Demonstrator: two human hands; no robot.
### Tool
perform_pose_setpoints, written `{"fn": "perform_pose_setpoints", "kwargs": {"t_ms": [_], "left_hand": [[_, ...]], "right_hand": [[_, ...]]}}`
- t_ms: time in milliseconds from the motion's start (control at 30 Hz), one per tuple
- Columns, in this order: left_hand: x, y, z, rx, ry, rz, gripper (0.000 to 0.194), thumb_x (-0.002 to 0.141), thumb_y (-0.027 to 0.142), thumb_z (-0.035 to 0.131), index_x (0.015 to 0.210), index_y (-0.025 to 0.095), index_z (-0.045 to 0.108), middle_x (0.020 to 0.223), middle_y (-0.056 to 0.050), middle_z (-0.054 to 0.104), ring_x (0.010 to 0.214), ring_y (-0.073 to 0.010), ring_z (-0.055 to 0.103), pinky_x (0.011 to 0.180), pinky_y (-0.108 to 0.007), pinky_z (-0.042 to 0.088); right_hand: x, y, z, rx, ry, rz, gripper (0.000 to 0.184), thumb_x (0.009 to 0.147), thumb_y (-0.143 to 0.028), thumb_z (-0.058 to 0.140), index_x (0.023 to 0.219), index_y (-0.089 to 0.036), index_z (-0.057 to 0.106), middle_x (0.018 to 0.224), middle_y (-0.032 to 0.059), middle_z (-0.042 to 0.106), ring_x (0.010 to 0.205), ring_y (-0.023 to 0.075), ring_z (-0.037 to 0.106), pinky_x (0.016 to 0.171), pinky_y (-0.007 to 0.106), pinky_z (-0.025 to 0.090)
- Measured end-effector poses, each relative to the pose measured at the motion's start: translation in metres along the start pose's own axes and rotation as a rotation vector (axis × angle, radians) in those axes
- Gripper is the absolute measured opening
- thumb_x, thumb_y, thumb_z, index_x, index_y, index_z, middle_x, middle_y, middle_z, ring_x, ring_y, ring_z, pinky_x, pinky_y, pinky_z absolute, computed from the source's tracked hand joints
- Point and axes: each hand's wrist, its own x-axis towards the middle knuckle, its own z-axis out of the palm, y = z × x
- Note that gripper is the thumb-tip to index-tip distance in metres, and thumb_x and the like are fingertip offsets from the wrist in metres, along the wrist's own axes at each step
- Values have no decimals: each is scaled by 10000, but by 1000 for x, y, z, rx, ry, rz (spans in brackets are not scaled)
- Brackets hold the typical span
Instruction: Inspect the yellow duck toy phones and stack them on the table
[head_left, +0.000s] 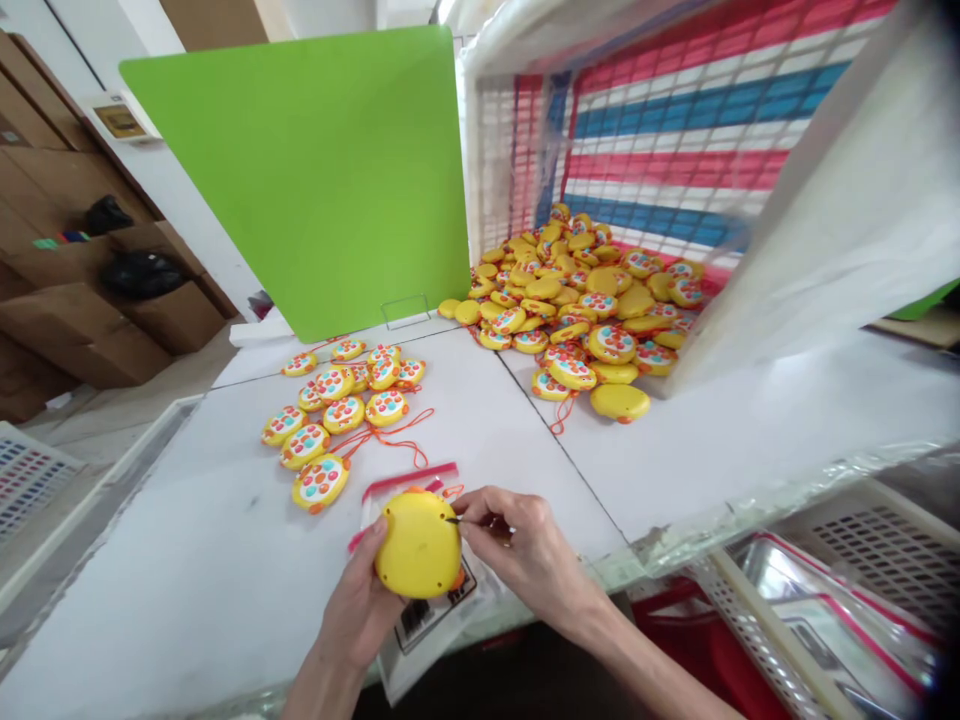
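A white work table [187,590] fills the lower view, its panels meeting in thin seams. Beyond it at 12 o'clock stands a bright green rounded board [292,170], and at 1 o'clock a red, white and blue striped woven plastic sheet [675,130] walls in a large heap of round yellow plastic toys [570,290]. Brown cardboard cartons [67,230] are stacked at 10 o'clock, and a white perforated plastic crate [817,620] sits at 4 o'clock, below the table edge.

At 11 o'clock, a smaller group of the same toys [337,400] lies apart from the heap, with thin orange cords [401,435] trailing among them; their spread suggests they are kept separate from the pile.

At 6 o'clock, the two hands are close together over a clear plastic bag with a red strip [442,625]. The left hand [360,600] is clamped around a round yellow toy [418,545], cupping it from below and turning its plain back upward, which appears to steady it and leave its rim open to the other hand. The right hand [525,550] pinches a thin dark metal-tipped tool [453,519] between its thumb and fingers, bringing the tip to the toy's edge. The toy's back looks smooth and glossy, with a small orange part at its rim.
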Motion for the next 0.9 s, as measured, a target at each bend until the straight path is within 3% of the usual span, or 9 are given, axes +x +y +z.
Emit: {"fn": "perform_pose_setpoints", "kwargs": {"t_ms": [133,367,600,900], "left_hand": [[0,-2,-2,18,10,-7,324,816,275,555,1095,110,545,837,-111,714,613,-228,671,421,-263,507],[4,0,-2,30,-1,-6,356,842,301,516,1134,97,526,890,-128,709,647,-238,670,430,-281,511],[6,-3,-9,38,-23,3,330,820,300,568,1097,122,556,890,-108,714,628,-219,669,439,-270,517],[6,-2,-4,18,11,0,305,845,285,525,1092,109,559,796,-94,719,560,-197,660,409,-245,501]], "right_hand": [[1,-1,-2,28,5,32,132,746,-75,486,672,-169,542,660,-4,630,592,106,545,547,192,394],[1,-3,0,77,-11,61,131,738,-66,497,663,-163,541,808,21,666,692,113,589,598,184,417],[2,-1,1,27,-19,71,121,742,-79,496,667,-159,547,747,20,669,627,110,569,562,192,411],[0,0,1,47,-4,80,111,742,-98,512,667,-154,572,762,16,666,615,97,554,554,186,411]]}}
